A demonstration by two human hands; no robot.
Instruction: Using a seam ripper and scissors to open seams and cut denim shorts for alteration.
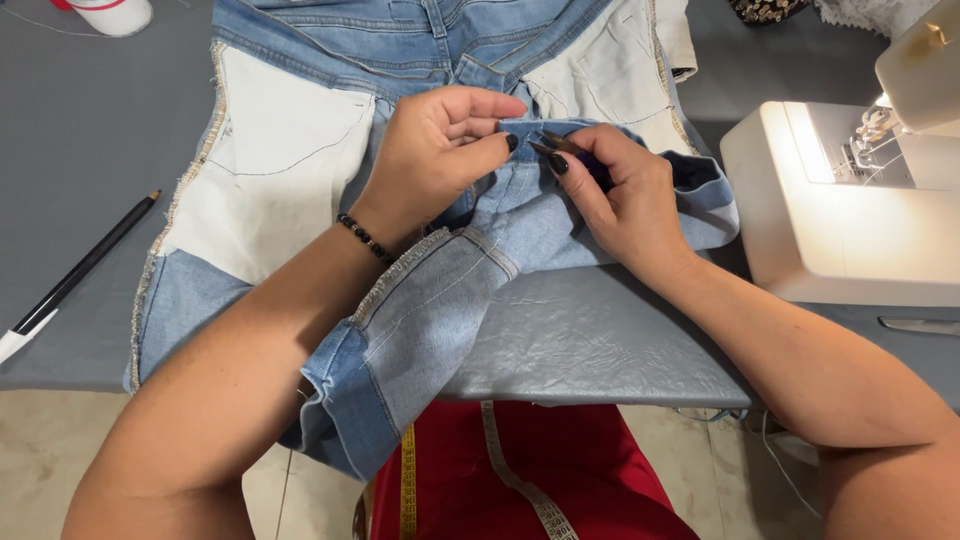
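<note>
While the inside-out jeans (420, 300) lay left of the sewing machine (840, 200), the left hand (435, 150) pinched their folded denim, and the right hand (620, 195) gripped what seemed a small tool (556, 143).

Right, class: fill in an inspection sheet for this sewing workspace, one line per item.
Surface: grey table.
Job's things: inside-out jeans, a folded denim edge pinched by both hands.
Clutter: black pencil; white spool; measuring tape.
Grippers: left hand and right hand pinch the fold; right holds a small dark tool, unclear.
Cables: thin cord below the table edge.
Surroundings: white sewing machine, lamp lit; tiled floor.
</note>
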